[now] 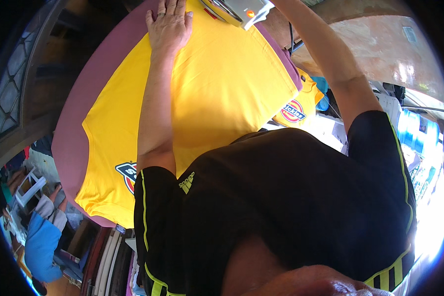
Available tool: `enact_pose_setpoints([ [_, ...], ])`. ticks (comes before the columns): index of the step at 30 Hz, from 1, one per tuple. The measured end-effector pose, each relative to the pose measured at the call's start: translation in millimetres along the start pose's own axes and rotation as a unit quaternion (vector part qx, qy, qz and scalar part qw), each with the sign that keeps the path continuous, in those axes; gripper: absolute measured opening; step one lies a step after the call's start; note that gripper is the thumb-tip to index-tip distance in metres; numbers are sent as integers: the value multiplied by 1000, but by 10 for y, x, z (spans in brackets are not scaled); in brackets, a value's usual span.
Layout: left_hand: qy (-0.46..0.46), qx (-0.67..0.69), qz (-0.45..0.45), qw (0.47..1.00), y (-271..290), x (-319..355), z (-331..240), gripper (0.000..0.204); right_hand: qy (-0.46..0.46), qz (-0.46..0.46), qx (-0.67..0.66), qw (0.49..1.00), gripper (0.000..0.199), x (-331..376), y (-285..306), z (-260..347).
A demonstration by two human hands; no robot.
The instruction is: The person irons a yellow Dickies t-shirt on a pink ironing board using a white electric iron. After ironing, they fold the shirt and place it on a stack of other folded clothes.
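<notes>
A yellow T-shirt point(222, 93) lies spread over a mauve padded board point(76, 113), with part of a printed emblem showing beside my left arm. My left hand point(170, 27) rests flat on the shirt near the upper edge, its fingers stretched forward and only partly in view. To its right, a white and grey iron point(246, 12) with an orange light stands on the cloth, cut off by the upper edge. My right forearm reaches up to the iron's rear end. The right hand itself is almost wholly beyond the picture, so its fingers are hidden.
A second yellow garment point(298, 108) with a round emblem lies beyond the board's right edge, near a blue item point(322, 93). A dark cord point(292, 37) runs near the iron. At lower left is another person in blue point(42, 246). Blue water bottles point(417, 130) stand at far right.
</notes>
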State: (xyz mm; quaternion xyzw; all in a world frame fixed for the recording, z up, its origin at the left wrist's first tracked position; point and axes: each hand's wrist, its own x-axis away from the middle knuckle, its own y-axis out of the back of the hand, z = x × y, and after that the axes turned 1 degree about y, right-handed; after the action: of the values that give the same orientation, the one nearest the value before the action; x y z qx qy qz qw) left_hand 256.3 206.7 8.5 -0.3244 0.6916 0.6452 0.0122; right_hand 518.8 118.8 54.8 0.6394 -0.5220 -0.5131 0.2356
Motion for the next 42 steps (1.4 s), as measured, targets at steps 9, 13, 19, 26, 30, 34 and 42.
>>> enact_pose_setpoints([
  [9, -1, -1, -19, 1000, -4, 31, 58, 52, -92, -67, -341, 933, 29, 1169, 1380, 641],
  [13, 7, 21, -12, 1000, 45, 28, 19, 51, -274, 131, -370, 878, 28, 1880, 2146, 968],
  [19, 20, -7, 8, 1000, 8, 30, 30, 52, -293, 122, -403, 858, 30, 2015, 2179, 1028],
  [26, 41, 34, -23, 998, -190, 69, 278, 47, 60, -222, -17, 973, 26, 927, 913, 634],
  [30, 94, -107, -62, 988, 135, 567, 186, 46, 210, -172, 278, 921, 26, 274, 652, 489],
  [34, 238, -167, -7, 957, 510, 1357, 514, 52, 189, -74, -142, 969, 27, 150, 391, 366],
  [42, 407, -161, 43, 898, 1453, 2078, 1328, 38, 59, 145, -384, 910, 41, 157, 1036, 396],
])
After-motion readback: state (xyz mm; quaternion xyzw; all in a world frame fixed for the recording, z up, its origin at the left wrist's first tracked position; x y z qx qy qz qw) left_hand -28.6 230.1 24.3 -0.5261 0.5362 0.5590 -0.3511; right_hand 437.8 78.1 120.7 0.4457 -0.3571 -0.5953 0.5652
